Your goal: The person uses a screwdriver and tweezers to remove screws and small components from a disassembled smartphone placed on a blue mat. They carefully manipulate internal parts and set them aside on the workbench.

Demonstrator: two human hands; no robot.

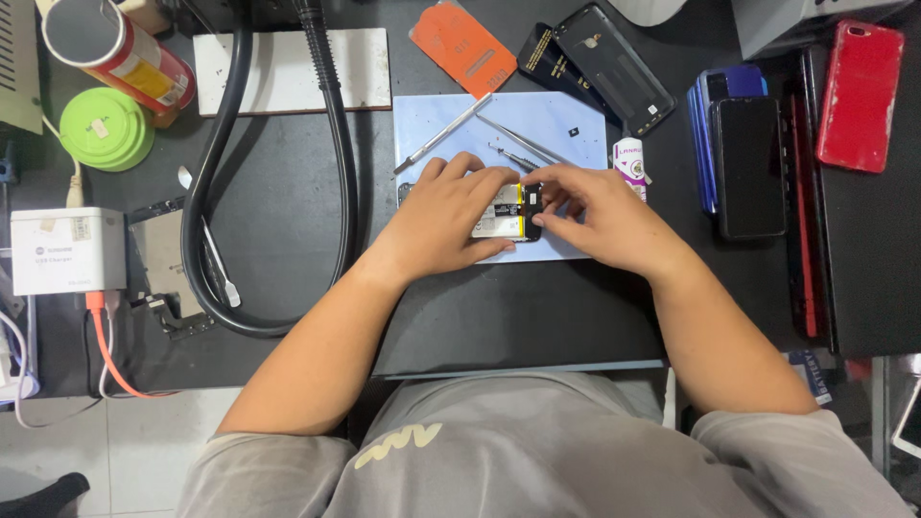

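Both hands rest on an opened phone [508, 213] lying on the pale blue mat [422, 125]. The left hand [446, 216] lies half-curled over it; the right hand [600, 216] pinches its edge.

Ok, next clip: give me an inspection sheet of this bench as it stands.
Surface: black bench with pale blue mat.
Job's things: opened phone with battery on the mat, under both hands.
Clutter: tweezers, metal pry tool, glue bottle, orange card, stacked phones, red phone, green reel.
Grippers: left hand and right hand both pinch the phone.
Cables: thick black hose; orange cable from the white charger box.
Surroundings: tiled floor.
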